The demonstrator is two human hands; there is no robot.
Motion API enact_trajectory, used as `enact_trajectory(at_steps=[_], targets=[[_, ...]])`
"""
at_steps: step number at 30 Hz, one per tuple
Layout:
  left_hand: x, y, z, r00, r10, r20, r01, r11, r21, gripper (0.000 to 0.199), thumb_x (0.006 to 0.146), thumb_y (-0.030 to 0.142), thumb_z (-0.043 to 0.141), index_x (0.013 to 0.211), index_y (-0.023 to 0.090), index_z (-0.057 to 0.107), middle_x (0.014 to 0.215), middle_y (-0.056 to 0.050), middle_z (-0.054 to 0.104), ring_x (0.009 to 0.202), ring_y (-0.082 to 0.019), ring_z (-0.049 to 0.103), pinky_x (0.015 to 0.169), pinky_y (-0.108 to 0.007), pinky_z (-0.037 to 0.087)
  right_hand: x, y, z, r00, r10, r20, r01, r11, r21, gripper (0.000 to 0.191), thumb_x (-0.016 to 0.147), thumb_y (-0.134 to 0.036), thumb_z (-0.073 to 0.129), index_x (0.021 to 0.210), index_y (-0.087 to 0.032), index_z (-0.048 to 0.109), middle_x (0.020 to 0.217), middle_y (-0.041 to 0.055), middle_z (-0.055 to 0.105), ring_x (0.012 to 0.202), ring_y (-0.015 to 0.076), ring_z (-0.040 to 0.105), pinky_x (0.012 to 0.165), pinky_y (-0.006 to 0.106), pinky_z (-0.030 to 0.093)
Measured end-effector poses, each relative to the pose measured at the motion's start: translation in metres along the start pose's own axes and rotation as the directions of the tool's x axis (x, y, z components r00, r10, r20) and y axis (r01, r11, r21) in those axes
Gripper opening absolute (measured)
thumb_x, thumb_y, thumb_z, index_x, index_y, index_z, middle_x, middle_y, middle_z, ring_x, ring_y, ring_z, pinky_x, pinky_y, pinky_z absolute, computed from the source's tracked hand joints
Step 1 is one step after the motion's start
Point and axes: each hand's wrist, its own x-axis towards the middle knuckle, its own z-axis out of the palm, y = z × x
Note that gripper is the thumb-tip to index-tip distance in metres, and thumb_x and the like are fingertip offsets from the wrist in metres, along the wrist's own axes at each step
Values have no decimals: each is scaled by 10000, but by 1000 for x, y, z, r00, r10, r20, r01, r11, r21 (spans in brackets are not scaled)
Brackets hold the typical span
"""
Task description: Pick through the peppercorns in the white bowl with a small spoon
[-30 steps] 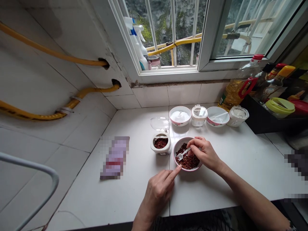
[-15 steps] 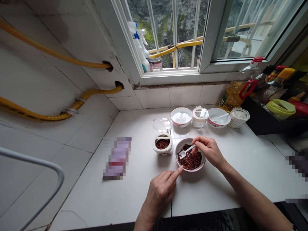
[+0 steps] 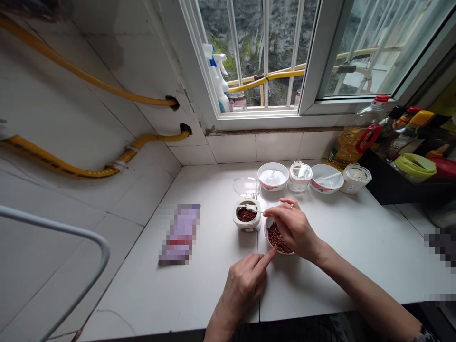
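Observation:
My right hand (image 3: 297, 230) is closed on the handle of a small white spoon (image 3: 251, 208), whose bowl is tipped over the open mouth of a small jar (image 3: 246, 224) of dark red peppercorns. The jar's clear lid (image 3: 246, 187) stands raised at the back. Just right of the jar is a bowl (image 3: 278, 235) of the same peppercorns, partly hidden under my right hand. My left hand (image 3: 245, 282) lies in front, index finger stretched to the bowl's near rim and the other fingers curled, holding nothing.
Behind stand a bowl of white grains (image 3: 273, 177), a clear-lidded jar (image 3: 299, 176), a flowered bowl with a white spoon (image 3: 327, 179) and another lidded jar (image 3: 355, 179). An oil bottle (image 3: 351, 140) is at back right, beside a black rack (image 3: 383, 183). A blurred purple packet (image 3: 181, 235) lies left.
My right hand has moved the spoon left, from above the bowl of peppercorns to the jar's mouth. My left index finger remains at the bowl's rim. The camera view has shifted slightly.

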Motion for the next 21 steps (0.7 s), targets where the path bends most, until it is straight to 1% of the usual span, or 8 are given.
enact_trajectory(at_steps=[1, 3, 5, 8, 11, 15, 18, 21], targets=[[0, 0, 0, 1000, 2, -3, -2, 1000, 3, 657, 956, 5, 384, 1590, 175, 354, 854, -55, 688, 704, -178, 632, 621, -260, 537, 0, 0, 1, 997, -79, 24, 81, 994, -68, 238, 968, -115, 468, 1035, -216, 672, 864, 48, 796, 769, 195, 740, 1011, 478, 510], [0, 0, 0, 1000, 5, -5, -5, 1000, 5, 654, 954, 2, 386, 1585, 173, 360, 856, -56, 690, 703, -177, 630, 621, -260, 537, 0, 0, -3, 992, -123, 20, 125, 983, -135, 249, 959, -93, 465, 1038, -219, 665, 859, 39, 795, 745, 193, 727, 1027, 490, 494], [1, 0, -1, 1000, 1, 0, -1, 1000, 2, 662, 948, -6, 383, 1585, 175, 360, 869, -59, 695, 710, -177, 633, 627, -261, 541, -1, 3, -13, 998, -58, -33, 53, 988, -144, 222, 967, -113, 476, 1027, -232, 653, 869, 29, 799, 755, 199, 728, 1019, 484, 494], [1, 1, -2, 1000, -5, 10, 5, 1000, 2, 675, 945, -12, 379, 1592, 177, 344, 859, -56, 693, 703, -172, 635, 633, -254, 544, -4, 11, -31, 995, 76, -67, -85, 986, -147, 178, 962, -146, 492, 937, -250, 635, 710, -11, 759, 674, 202, 696, 961, 456, 511], [1, 0, -1, 1000, 6, -5, -6, 1000, 7, 669, 950, -6, 388, 1592, 177, 343, 830, -45, 684, 678, -167, 629, 622, -245, 541, -10, 24, -42, 997, 75, -6, -74, 967, -243, 186, 908, -126, 492, 854, -247, 623, 649, -29, 718, 571, 179, 636, 971, 459, 486], [1, -1, 1, 1000, 5, -25, -5, 1000, 3, 644, 951, 0, 403, 1569, 181, 390, 829, -43, 681, 674, -159, 626, 614, -232, 535, -17, 32, -41, 993, 75, 91, -30, 906, -422, 171, 867, -119, 514, 817, -236, 629, 666, 2, 708, 599, 190, 616, 1038, 482, 429], [-1, -3, 2, 999, -4, -34, 3, 1000, -15, 630, 952, -5, 417, 1550, 194, 423, 841, -42, 686, 686, -155, 631, 628, -229, 536, -20, 29, -36, 984, 77, 163, -9, 924, -383, 183, 875, -108, 493, 839, -227, 627, 652, -4, 692, 593, 181, 604, 1046, 480, 420], [-3, -3, 2, 1000, -20, -23, 19, 999, -34, 601, 970, 4, 431, 1538, 199, 438, 874, -48, 698, 721, -157, 646, 664, -238, 544, -21, 24, -34, 985, 66, 162, -20, 962, -271, 211, 905, -107, 454, 859, -234, 616, 666, -27, 699, 561, 157, 589, 1045, 463, 428]])
